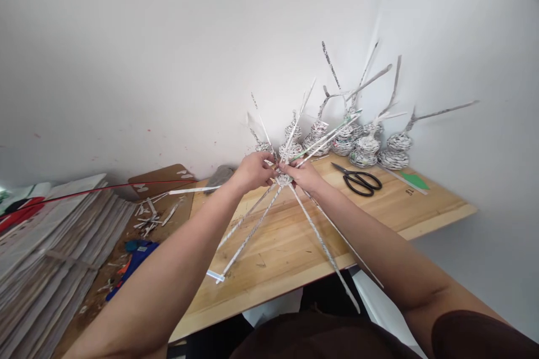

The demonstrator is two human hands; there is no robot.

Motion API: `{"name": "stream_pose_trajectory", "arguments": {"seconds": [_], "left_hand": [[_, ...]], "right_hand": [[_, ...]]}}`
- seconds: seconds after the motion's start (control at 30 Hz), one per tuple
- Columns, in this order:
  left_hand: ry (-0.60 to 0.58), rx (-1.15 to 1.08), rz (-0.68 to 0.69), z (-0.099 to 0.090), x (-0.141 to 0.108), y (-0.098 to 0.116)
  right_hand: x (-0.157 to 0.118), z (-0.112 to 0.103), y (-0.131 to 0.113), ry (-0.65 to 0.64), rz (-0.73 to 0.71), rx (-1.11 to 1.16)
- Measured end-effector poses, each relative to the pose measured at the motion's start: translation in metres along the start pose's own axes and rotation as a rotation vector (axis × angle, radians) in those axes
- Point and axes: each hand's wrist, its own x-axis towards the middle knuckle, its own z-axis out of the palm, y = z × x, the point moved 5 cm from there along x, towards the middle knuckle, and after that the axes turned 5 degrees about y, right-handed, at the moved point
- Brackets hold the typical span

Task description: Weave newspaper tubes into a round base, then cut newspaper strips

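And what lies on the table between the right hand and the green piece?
In the head view, black scissors lie there, then a pale strip beside the green piece.

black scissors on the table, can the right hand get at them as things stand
Probably yes: the black scissors lie just right of the right hand, with nothing over them. That hand is holding the woven paper piece, so it would likely have to let go first.

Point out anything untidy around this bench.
Loose paper scraps lie strewn left of the wooden tabletop; they look messy beside the bundled paper stack.
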Motion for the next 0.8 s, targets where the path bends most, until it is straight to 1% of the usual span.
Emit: {"name": "stream_pose_trajectory", "arguments": {"seconds": [0.1, 0.17, 0.23, 0.3, 0.37, 0.4, 0.47, 0.53, 0.6, 0.67, 0.73, 0.8], "left_hand": [[-0.073, -0.058, -0.102, 0.000, 0.000, 0.005], [-0.117, -0.073, -0.136, 0.002, -0.002, 0.001], [-0.133, -0.093, -0.156, 0.004, -0.004, -0.007], [-0.074, -0.131, -0.130, 0.002, -0.006, -0.014], [0.017, -0.166, -0.055, -0.005, -0.007, -0.015], [0.041, -0.179, -0.022, -0.009, -0.008, -0.015], [0.041, -0.191, 0.002, -0.017, -0.010, -0.012], [0.023, -0.188, -0.015, -0.026, -0.012, -0.011], [0.023, -0.173, -0.033, -0.033, -0.015, -0.012], [0.001, -0.164, -0.057, -0.034, -0.019, -0.016], [-0.037, -0.187, -0.085, -0.026, -0.023, -0.025], [-0.052, -0.253, -0.104, -0.014, -0.026, -0.036]], "right_hand": [[-0.001, 0.003, 0.003, -0.063, 0.089, 0.072], [-0.002, 0.004, 0.005, -0.079, 0.110, 0.066], [-0.002, 0.003, 0.005, -0.060, 0.108, 0.041], [0.000, -0.003, 0.004, -0.010, 0.087, 0.024], [0.003, -0.011, 0.000, 0.050, 0.056, 0.020], [0.004, -0.015, -0.002, 0.066, 0.042, 0.022], [0.007, -0.020, -0.005, 0.047, 0.039, 0.028], [0.007, -0.021, -0.006, -0.008, 0.058, 0.029], [0.005, -0.017, -0.005, -0.043, 0.070, 0.018], [0.000, -0.010, -0.002, -0.040, 0.070, 0.010], [-0.005, 0.001, 0.002, -0.058, 0.074, -0.003], [-0.010, 0.014, 0.008, -0.098, 0.088, -0.033]]}}
